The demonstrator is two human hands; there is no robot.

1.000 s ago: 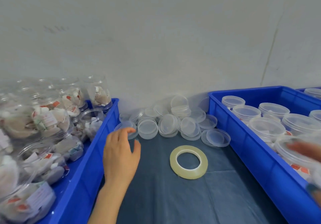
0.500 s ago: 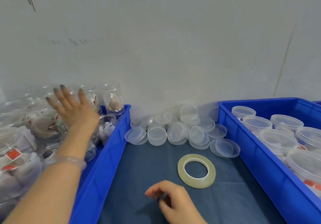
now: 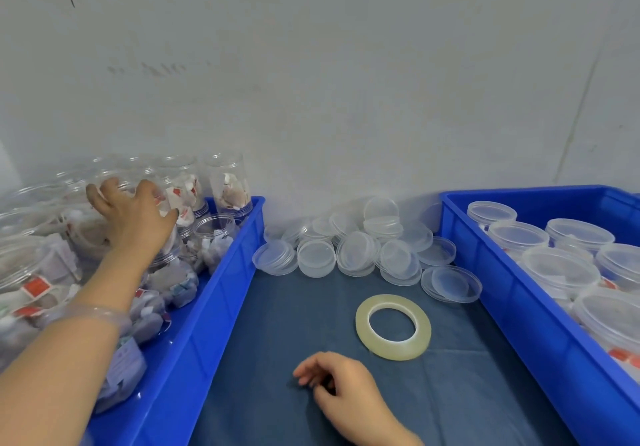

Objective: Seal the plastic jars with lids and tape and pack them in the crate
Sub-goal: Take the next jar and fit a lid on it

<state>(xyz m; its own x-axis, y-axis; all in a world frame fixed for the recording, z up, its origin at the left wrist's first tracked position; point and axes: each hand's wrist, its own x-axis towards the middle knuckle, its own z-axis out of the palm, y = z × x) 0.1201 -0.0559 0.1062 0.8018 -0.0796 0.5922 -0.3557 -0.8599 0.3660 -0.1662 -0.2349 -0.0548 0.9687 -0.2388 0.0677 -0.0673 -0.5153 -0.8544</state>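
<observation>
Left grip point(image 3: 135, 224) down among jars point(image 3: 221, 234) in left crate point(image 3: 214, 307), fingers curled over one directly beneath, hold uncertain. Right grip point(image 3: 346, 390) loosely curled, empty, on counter point(image 3: 277, 324) near tape point(image 3: 393, 326).

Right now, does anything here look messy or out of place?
The lids lie in a tumbled heap by the wall, several tipped on edge. Jars in the left crate are jumbled, some lying sideways.

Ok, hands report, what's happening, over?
Left hand on the open jars in the left crate, grip unclear. Right hand idle on the cloth. Tape roll and lids untouched, nothing blocking.
</observation>
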